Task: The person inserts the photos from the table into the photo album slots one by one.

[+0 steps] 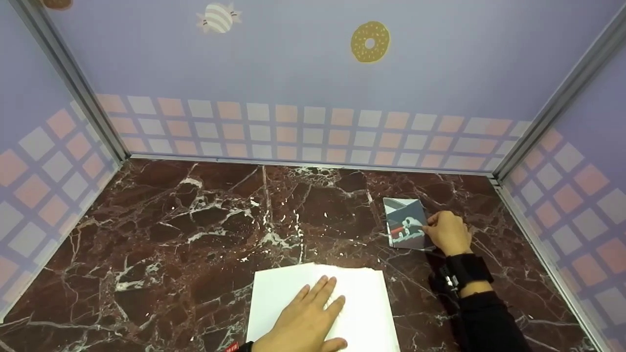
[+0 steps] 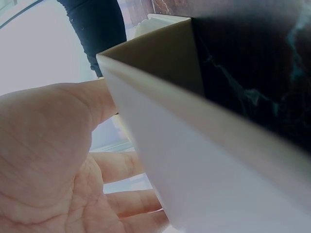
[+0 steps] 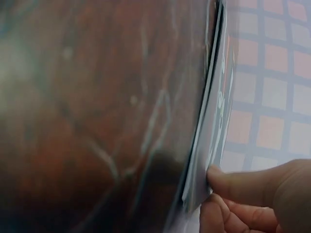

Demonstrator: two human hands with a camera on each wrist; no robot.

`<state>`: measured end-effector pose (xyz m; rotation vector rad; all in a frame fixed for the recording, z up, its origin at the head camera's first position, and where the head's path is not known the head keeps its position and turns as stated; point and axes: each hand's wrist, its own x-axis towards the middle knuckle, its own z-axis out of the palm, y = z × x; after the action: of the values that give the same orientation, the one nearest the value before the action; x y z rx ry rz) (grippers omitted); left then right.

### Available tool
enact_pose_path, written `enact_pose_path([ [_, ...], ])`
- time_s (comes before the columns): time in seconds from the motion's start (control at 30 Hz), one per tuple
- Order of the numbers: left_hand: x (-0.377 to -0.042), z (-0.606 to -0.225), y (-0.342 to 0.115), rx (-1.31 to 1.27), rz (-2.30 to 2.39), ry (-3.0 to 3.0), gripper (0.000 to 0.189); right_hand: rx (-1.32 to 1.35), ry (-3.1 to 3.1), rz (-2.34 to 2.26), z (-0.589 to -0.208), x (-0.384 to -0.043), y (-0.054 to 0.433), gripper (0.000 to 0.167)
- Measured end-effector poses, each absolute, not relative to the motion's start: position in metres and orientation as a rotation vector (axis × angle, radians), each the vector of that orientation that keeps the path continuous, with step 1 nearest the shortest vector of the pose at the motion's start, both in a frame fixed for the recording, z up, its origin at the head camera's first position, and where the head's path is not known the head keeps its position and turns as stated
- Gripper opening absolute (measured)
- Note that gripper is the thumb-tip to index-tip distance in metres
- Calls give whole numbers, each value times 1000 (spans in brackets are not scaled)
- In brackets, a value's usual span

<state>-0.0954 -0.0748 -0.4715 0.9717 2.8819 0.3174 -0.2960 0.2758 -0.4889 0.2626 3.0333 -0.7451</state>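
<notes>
An open white book or folder with blank faces (image 1: 364, 313) lies at the near edge of the table, a crease down its middle. My left hand (image 1: 305, 315) rests on it, palm down, fingers spread and straight. In the left wrist view its white edge (image 2: 160, 126) rises beside the fingers. Farther right lies a thin grey picture card (image 1: 403, 217) with pale shapes and a red stripe. My right hand (image 1: 447, 232) pinches its right edge between thumb and fingers. The right wrist view shows thin layers at the card's edge (image 3: 199, 165).
The tabletop (image 1: 195, 274) is dark red marble-patterned with white veins and small white specks. Purple wall panels with pink and white squares (image 1: 286, 132) close it in at the back, left and right. A black band (image 1: 469, 271) is strapped round the right wrist.
</notes>
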Motion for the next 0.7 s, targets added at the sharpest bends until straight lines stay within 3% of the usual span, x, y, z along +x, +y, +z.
enact_pose_path([
  [0.33, -95, -470, -75, 962, 330, 2873, 78, 251, 3031, -772, -491, -296, 275, 26],
  [0.7, -95, -470, -74, 954, 325, 2863, 77, 31, 3114, -908, -494, -297, 284, 19],
])
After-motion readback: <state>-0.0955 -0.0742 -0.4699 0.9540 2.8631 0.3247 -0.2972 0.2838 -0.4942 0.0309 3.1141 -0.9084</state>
